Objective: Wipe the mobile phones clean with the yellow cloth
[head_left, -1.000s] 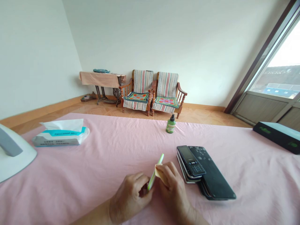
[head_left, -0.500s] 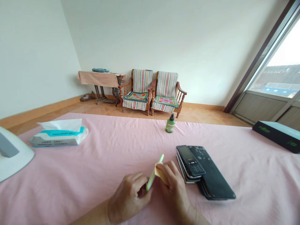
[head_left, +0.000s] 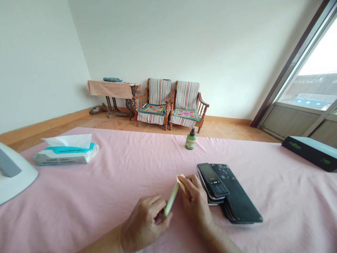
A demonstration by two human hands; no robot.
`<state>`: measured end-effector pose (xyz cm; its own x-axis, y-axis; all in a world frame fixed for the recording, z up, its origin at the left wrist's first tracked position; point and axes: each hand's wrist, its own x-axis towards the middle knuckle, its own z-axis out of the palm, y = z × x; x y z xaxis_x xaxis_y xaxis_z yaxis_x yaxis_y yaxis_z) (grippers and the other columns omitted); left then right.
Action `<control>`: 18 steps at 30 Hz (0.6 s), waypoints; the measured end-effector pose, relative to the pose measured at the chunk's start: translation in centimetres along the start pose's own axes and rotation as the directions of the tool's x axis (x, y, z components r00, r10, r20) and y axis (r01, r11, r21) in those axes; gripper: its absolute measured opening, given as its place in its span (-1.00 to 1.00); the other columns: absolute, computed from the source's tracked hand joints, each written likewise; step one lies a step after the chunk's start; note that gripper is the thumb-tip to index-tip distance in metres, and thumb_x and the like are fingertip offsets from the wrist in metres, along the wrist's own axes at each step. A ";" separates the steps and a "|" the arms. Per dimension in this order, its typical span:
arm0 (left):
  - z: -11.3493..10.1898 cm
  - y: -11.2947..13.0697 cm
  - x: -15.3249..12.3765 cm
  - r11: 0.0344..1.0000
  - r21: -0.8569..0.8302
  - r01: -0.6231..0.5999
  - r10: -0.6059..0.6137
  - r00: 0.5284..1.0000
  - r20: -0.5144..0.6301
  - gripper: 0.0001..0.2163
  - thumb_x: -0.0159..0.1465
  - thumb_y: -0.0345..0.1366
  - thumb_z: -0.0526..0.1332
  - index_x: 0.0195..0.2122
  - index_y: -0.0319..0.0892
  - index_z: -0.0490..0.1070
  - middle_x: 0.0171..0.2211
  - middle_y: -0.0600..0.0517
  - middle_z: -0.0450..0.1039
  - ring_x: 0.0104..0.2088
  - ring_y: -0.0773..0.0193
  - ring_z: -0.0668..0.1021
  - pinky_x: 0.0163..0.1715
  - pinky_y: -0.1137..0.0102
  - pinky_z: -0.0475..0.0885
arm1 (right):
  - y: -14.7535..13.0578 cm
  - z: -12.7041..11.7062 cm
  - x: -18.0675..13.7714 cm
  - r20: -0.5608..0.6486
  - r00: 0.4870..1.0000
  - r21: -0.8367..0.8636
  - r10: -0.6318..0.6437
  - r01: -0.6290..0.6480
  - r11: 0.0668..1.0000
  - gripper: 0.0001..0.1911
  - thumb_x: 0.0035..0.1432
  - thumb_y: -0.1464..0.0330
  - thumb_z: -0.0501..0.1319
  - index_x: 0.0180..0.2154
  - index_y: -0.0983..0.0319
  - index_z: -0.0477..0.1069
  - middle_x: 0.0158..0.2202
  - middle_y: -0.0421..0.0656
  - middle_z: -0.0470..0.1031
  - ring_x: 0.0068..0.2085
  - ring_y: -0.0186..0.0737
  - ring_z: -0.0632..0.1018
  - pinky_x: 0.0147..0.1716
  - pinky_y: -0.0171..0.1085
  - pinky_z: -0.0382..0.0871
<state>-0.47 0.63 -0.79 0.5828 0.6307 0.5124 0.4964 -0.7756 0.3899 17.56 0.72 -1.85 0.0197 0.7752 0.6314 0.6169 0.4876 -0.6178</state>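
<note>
My left hand (head_left: 144, 225) grips the near end of a thin green-edged phone (head_left: 172, 199) that stands on its edge above the pink tablecloth (head_left: 118, 182). My right hand (head_left: 196, 202) pinches a small yellowish cloth (head_left: 181, 182) against the phone's far end. Just to the right lies a stack of dark phones (head_left: 226, 193), with a keypad phone (head_left: 213, 180) on top.
A tissue pack (head_left: 67, 151) lies at the left, a white object (head_left: 13, 172) at the left edge. A small green bottle (head_left: 190, 139) stands at the table's far edge. A dark box (head_left: 310, 153) rests at the right. Two wooden chairs (head_left: 171, 105) stand beyond.
My right hand with the cloth has slid up along the phone to its far end. The left hand keeps its hold.
</note>
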 end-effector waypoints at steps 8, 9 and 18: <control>0.3 -0.5 -0.3 0.996 -0.080 0.041 -0.041 0.999 0.004 -0.88 0.16 -0.49 0.09 -0.47 -0.15 0.25 -0.56 0.11 0.31 -0.55 0.36 0.39 -0.53 0.49 0.21 | -2.9 0.3 -2.0 0.152 0.986 0.128 -0.072 0.052 0.990 -0.68 0.09 0.59 0.07 -0.14 0.20 0.39 -0.31 -0.14 0.36 -0.33 -0.24 0.45 -0.36 -0.33 0.37; 0.3 -0.4 -0.3 0.997 -0.066 0.038 -0.038 0.999 0.006 -0.87 0.16 -0.49 0.09 -0.48 -0.15 0.24 -0.57 0.12 0.29 -0.56 0.37 0.38 -0.53 0.49 0.20 | -2.4 0.2 -1.7 0.134 0.990 0.104 -0.050 0.036 0.994 -0.70 0.11 0.58 0.06 -0.15 0.20 0.40 -0.32 -0.14 0.36 -0.33 -0.25 0.45 -0.36 -0.33 0.37; 0.0 -0.1 0.1 1.000 0.026 -0.009 0.009 1.000 0.002 -0.82 0.17 -0.48 0.07 -0.54 -0.13 0.13 -0.60 0.16 0.21 -0.59 0.39 0.33 -0.55 0.47 0.13 | 0.8 0.0 0.4 0.020 0.998 0.009 0.058 -0.058 0.998 -0.63 0.16 0.58 0.01 -0.06 0.24 0.41 -0.32 -0.15 0.32 -0.33 -0.27 0.44 -0.34 -0.32 0.36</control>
<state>-0.46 0.72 -0.78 0.5884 0.6240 0.5142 0.5076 -0.7801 0.3658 18.02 1.38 -2.10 0.0398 0.8099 0.5852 0.6078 0.4452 -0.6575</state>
